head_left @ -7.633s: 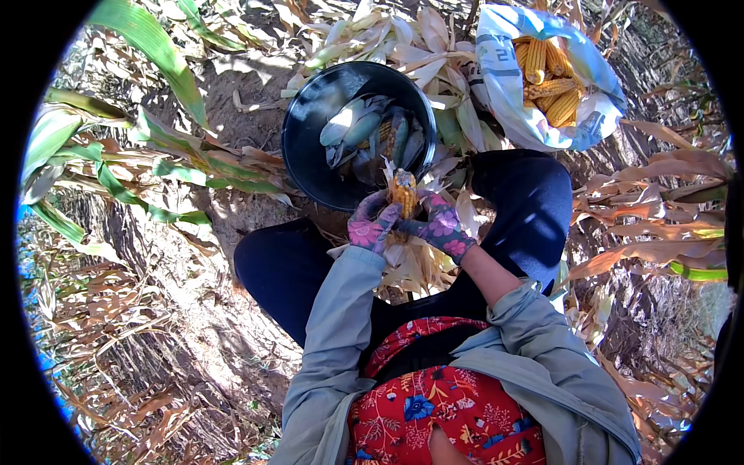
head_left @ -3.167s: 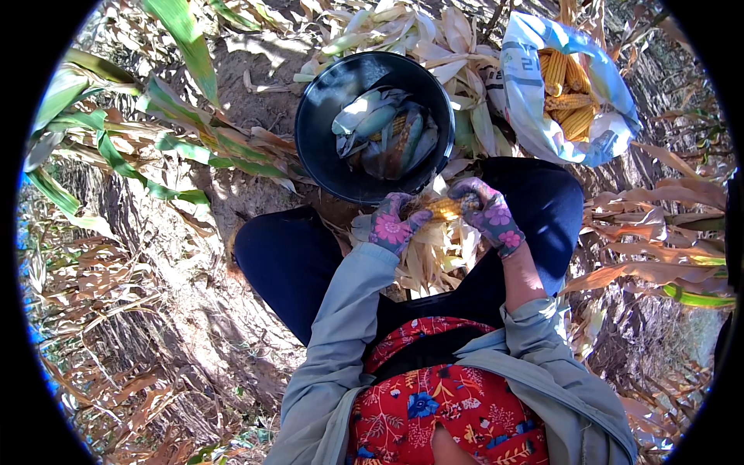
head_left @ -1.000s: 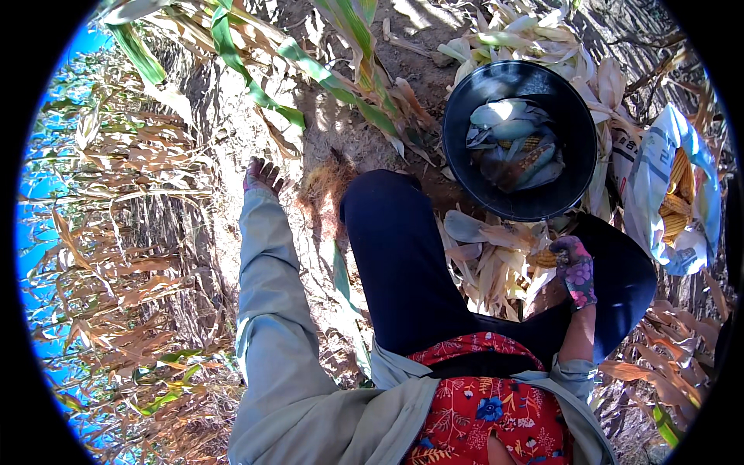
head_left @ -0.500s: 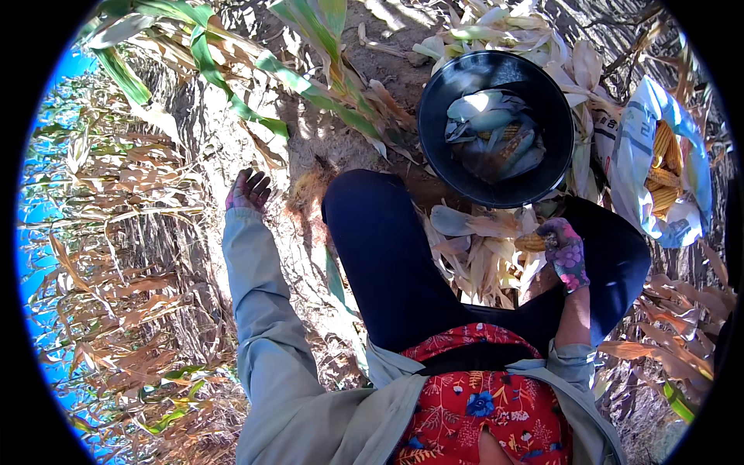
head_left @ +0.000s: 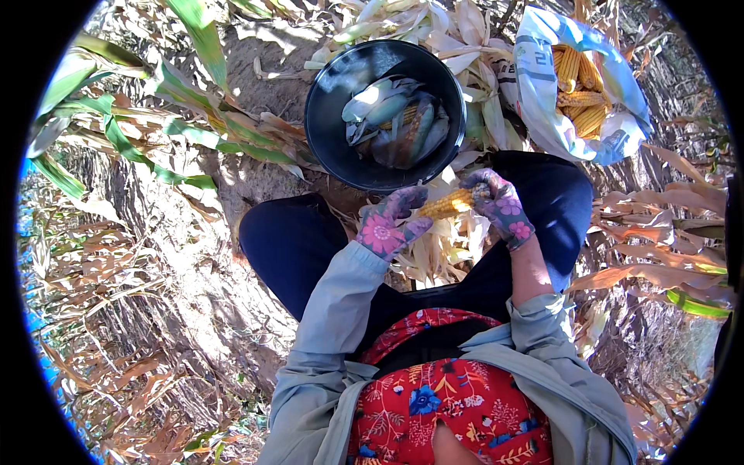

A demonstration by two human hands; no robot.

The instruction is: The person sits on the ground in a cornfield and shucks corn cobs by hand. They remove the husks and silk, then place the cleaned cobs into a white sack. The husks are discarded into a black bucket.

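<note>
My right hand (head_left: pixel 502 205), in a flower-patterned glove, is closed around one end of a husked yellow ear of corn (head_left: pixel 448 204). The ear lies nearly level above my lap, its free end toward the left. At that free end is my gloved left hand (head_left: pixel 391 222), thumb and fingers apart. Whether it touches the kernels I cannot tell. Just beyond both hands stands a black bucket (head_left: pixel 316 128) holding several ears still in their husks (head_left: pixel 399 116). Stripped husks (head_left: pixel 443 242) lie between my legs, below the ear.
A white and blue sack (head_left: pixel 535 66) at the far right stands open, with several bare yellow ears (head_left: pixel 581 97) inside. Loose husks (head_left: pixel 473 74) heap behind the bucket. Green and dry corn stalks (head_left: pixel 178 136) lie on the ground at the left.
My left hand has come from far out on the left to the ear's free end. My right hand has raised the ear and moved left. The whole view has shifted.
</note>
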